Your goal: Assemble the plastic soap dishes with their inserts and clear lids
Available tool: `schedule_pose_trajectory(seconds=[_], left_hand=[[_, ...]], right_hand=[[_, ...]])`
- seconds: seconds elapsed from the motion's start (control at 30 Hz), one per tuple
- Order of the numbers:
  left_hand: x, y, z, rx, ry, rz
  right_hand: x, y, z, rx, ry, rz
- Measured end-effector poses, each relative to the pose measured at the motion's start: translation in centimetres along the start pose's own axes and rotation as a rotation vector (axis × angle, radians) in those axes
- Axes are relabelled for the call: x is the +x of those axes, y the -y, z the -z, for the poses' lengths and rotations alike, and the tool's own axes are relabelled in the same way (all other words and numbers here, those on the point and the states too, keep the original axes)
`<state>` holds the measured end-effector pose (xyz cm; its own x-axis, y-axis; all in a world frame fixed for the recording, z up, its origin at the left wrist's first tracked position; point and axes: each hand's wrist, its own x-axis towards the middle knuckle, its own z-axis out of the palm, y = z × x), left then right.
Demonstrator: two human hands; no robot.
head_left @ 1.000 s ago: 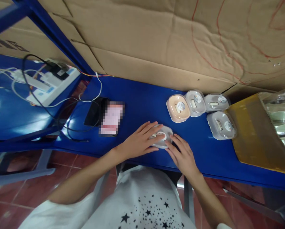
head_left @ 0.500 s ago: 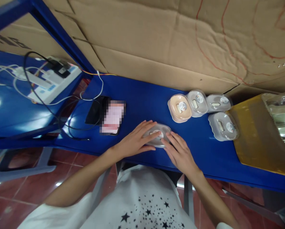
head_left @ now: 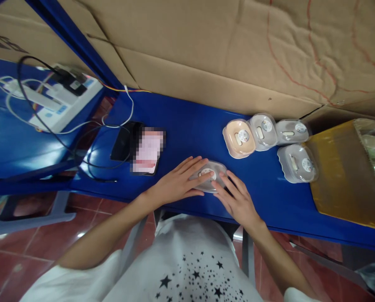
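A small grey plastic box with a clear lid point(head_left: 218, 167) lies on the blue table in front of me, a round white sticker on its top. My left hand point(head_left: 185, 178) grips the box's left end, thumb along the near rim and a finger pressing on the sticker. At the right end, my right hand point(head_left: 234, 195) holds the box with bent, slightly spread fingers on lid and rim. Farther right stand similar lidded boxes: a peach box point(head_left: 234, 142), a grey box point(head_left: 262, 133) beside it, and two more grey ones near the carton.
An open cardboard carton point(head_left: 341, 167) with clear-wrapped goods stands at the right. To the left lie a phone point(head_left: 148, 151), a dark flat device point(head_left: 121, 144) and loose cables. A white power strip point(head_left: 64, 107) is farther left. A cardboard wall point(head_left: 190, 50) backs the table point(head_left: 187, 121).
The view has shifted slightly. Both hands stay on the grey box in nearly the same position; the right fingers have spread a little.
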<state>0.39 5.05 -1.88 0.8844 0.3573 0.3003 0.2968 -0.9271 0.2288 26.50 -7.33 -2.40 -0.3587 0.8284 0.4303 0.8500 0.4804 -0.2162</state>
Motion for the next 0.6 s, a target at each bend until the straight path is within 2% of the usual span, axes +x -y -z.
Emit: schedule_pose_trajectory(seconds=[0.37, 0.6], left_hand=[[0.6, -0.8, 0.4, 0.122, 0.017, -0.020], [2.6, -1.5, 0.6, 0.096, 0.084, 0.005]], right_hand=[[-0.6, 0.0, 0.1, 0.044, -0.050, -0.002], [-1.4, 0.0, 0.2, -0.019, -0.052, 0.013]])
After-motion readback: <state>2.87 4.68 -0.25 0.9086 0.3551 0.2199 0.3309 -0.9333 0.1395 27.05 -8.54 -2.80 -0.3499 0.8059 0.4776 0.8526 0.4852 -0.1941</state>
